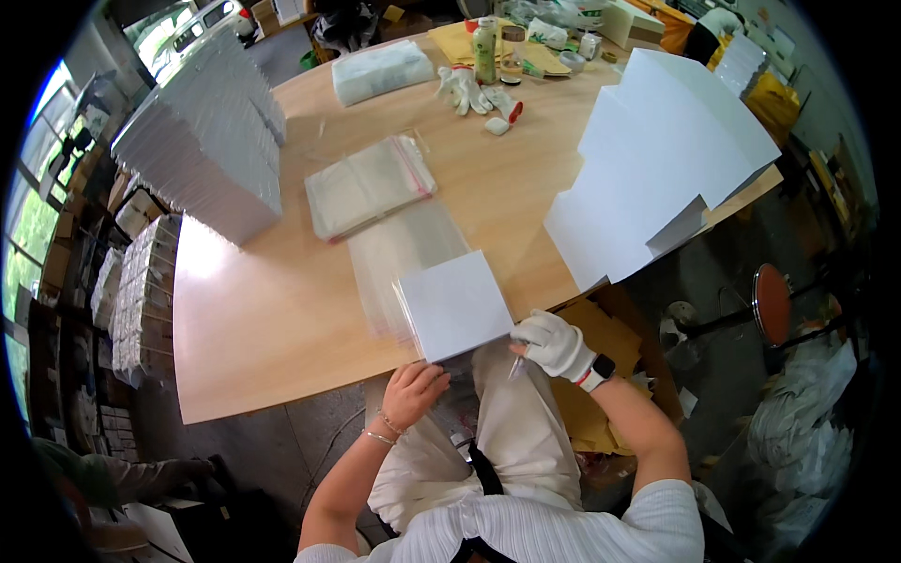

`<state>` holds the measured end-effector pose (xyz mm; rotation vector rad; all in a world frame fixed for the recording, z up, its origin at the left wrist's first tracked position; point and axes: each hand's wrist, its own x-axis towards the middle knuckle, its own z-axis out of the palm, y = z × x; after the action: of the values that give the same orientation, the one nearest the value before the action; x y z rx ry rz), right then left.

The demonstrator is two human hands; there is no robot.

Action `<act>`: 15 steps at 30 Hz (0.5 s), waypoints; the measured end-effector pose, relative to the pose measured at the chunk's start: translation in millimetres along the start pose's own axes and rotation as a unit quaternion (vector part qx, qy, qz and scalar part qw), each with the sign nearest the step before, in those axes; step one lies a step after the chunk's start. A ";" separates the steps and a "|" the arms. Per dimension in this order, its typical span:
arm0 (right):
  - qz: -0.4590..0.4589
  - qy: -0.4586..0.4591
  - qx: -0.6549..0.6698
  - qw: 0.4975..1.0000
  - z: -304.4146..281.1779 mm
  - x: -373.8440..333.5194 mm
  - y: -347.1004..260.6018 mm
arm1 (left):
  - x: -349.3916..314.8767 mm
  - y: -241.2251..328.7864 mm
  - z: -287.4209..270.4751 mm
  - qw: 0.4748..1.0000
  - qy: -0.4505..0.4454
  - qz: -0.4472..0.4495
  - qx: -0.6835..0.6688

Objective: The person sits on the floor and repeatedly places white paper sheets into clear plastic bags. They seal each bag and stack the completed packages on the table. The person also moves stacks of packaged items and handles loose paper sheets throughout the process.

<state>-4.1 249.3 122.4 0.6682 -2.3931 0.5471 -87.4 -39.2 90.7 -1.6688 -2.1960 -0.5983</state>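
Note:
A flat white box (pixel 457 305) lies at the table's near edge, with clear film showing along its left side. Whether it sits inside a bag or on one, I cannot tell. My left hand (pixel 413 396), bare, is at the box's near left corner with its fingers curled; what they grip, if anything, is hidden. At the near right corner is my right hand (pixel 556 347), in a white glove, pinching a piece of clear plastic film (pixel 516 367) that hangs below it. Beyond the box, loose clear bags (pixel 399 249) lie flat under a thick stack of clear bags (pixel 371 186).
Tall stacks of film-wrapped white boxes (pixel 211 141) stand at the left, and plain white boxes (pixel 657 159) at the right. A white package (pixel 382 71), white gloves (pixel 462 90) and a green bottle (pixel 484 52) lie further back. Below right is an open carton (pixel 615 375).

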 end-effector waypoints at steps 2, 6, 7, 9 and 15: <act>0.023 -0.068 0.079 0.994 -5.7 -6.0 14.6 | -0.8 -5.4 -3.4 0.998 0.020 -0.026 -0.061; 0.229 -0.115 0.191 0.948 -4.1 -8.8 17.7 | -2.8 -7.1 2.1 0.957 0.035 -0.229 -0.173; 0.348 -0.115 0.212 0.906 4.8 -3.3 14.8 | -2.2 -4.9 5.1 0.932 0.031 -0.309 -0.187; 0.441 -0.136 0.142 0.876 17.0 6.5 10.1 | 11.2 -5.9 14.7 0.869 0.069 -0.420 -0.252; 0.458 -0.110 -0.126 0.873 29.6 16.6 -6.3 | 24.2 -12.4 15.8 0.881 0.019 -0.448 -0.152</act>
<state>-24.7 223.5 112.4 -0.6149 -2.8402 0.5139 -105.9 -13.9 87.2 -0.6093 -2.8886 -1.2258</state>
